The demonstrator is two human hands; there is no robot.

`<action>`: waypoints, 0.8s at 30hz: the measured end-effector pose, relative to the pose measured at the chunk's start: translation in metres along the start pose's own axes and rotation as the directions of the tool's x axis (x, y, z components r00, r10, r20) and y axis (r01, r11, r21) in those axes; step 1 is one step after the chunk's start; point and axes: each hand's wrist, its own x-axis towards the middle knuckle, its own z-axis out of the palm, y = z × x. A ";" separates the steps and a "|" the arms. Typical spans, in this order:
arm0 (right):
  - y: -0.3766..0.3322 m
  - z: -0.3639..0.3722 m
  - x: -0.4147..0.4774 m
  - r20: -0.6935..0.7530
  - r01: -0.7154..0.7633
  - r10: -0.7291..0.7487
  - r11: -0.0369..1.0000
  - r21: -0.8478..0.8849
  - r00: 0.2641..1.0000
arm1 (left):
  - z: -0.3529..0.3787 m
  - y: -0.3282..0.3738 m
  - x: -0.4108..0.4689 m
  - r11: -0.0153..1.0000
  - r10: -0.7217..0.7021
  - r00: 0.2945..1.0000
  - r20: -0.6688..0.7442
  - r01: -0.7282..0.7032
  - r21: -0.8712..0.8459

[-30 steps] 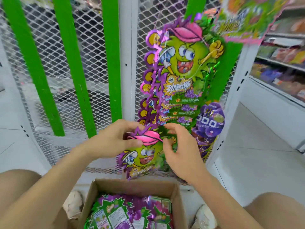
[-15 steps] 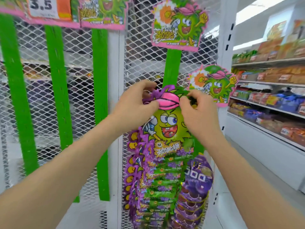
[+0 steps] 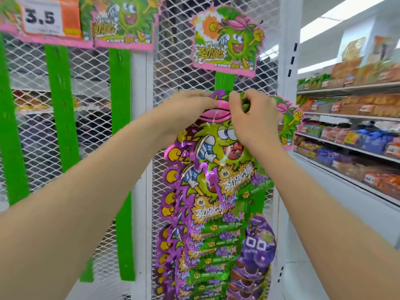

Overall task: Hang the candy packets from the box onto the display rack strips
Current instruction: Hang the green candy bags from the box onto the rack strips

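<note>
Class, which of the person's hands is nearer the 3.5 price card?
Left. The left hand holds the top of the candy packet, below and right of the price card. The right hand pinches the same packet farther right, beyond the left hand.

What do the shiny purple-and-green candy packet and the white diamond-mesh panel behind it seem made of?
The shiny purple-and-green candy packet: likely glossy metallised plastic film, judging by crinkled glints; the white diamond-mesh panel: probably painted expanded metal, matte, uniform diamond openings.
</note>
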 end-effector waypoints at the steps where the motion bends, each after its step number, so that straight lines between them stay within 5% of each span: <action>1: -0.001 -0.001 0.002 -0.004 0.004 -0.004 1.000 -0.005 1.000 | -0.002 0.003 0.000 1.000 -0.023 1.000 -0.010 0.023 -0.020; 13: -0.006 -0.009 0.002 -0.027 -0.016 0.013 0.997 -0.080 1.000 | 0.000 0.015 -0.009 0.967 -0.129 0.985 0.115 0.151 -0.208; 19: 0.001 -0.008 -0.010 -0.004 0.013 -0.014 0.996 -0.090 1.000 | 0.003 0.005 -0.007 0.993 -0.046 0.994 0.102 0.056 -0.102; 24: 0.014 0.002 -0.020 0.076 0.043 -0.037 0.996 -0.078 0.996 | -0.003 -0.012 -0.003 0.984 0.080 0.997 -0.015 -0.076 0.158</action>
